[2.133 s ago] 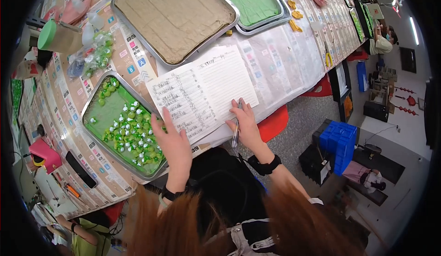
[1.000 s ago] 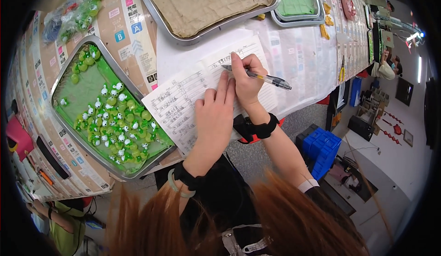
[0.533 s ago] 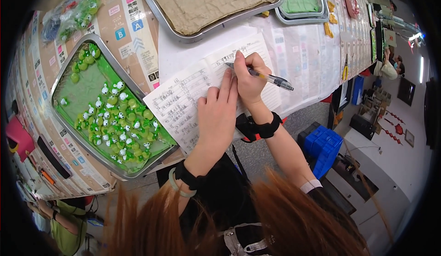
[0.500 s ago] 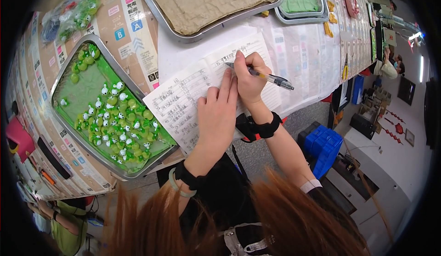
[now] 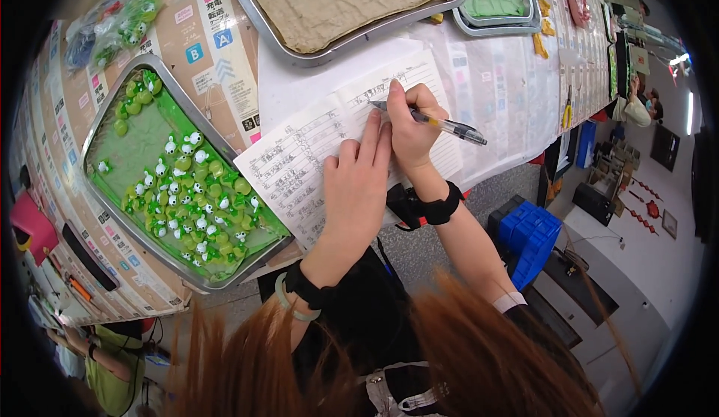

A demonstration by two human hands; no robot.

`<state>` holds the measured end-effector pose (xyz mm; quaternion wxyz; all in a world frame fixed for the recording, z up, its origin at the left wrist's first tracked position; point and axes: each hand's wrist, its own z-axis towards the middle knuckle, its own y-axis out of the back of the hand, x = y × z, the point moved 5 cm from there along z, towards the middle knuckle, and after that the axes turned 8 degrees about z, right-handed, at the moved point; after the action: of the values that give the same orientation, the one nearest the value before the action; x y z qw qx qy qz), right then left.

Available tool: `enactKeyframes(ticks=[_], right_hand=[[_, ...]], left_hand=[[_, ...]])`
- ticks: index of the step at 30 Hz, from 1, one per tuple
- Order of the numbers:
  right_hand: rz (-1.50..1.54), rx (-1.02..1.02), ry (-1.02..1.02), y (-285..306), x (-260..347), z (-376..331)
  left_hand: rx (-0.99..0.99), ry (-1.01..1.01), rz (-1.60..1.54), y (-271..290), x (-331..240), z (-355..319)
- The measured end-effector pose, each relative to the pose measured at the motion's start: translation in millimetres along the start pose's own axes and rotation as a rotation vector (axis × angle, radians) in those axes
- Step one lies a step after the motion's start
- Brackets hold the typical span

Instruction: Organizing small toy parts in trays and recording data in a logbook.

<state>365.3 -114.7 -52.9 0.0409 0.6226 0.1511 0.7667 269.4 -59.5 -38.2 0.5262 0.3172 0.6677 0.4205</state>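
Head view: what has the right hand got?

A slim pen with a clear barrel and dark tip. The fingers are closed in a narrow pinch near its writing end, probably for fine control, while its back end slants out to the right.

Is the tip touching the paper?

I can't tell. It points at the upper lines of the right page of an open, white, ruled paper notebook, close to the handwriting there.

And the left hand?

Palm down on the notebook, holding nothing, fingers fairly straight and a little apart, two reaching almost to the pen tip. I'd judge that it steadies the paper.

Why is the notebook there?

It lies at the near edge of the paper-covered worktop, within easy reach of both hands. Just to its left sits a green-lined metal tray of small green-and-white figures; its raised rim presumably keeps them together. Beyond, on the far side, is a brown-lined metal tray.
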Motion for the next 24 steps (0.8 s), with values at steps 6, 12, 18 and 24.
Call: enactKeyframes(ticks=[6,12,18,24], right_hand=[[0.007,0.005,0.010,0.9,0.2,0.3],[-0.023,-0.038,0.009,0.9,1.3,1.4],[-0.045,-0.032,0.020,0.6,2.3,0.6],[-0.019,-0.043,0.009,1.3,0.9,1.0]], left_hand=[[0.042,-0.003,-0.009,-3.2,-0.7,-0.1],[0.051,-0.008,-0.015,-2.5,0.4,0.1],[0.054,-0.010,-0.021,-1.3,0.1,0.8],[0.058,-0.004,-0.040,-1.9,1.7,0.3]])
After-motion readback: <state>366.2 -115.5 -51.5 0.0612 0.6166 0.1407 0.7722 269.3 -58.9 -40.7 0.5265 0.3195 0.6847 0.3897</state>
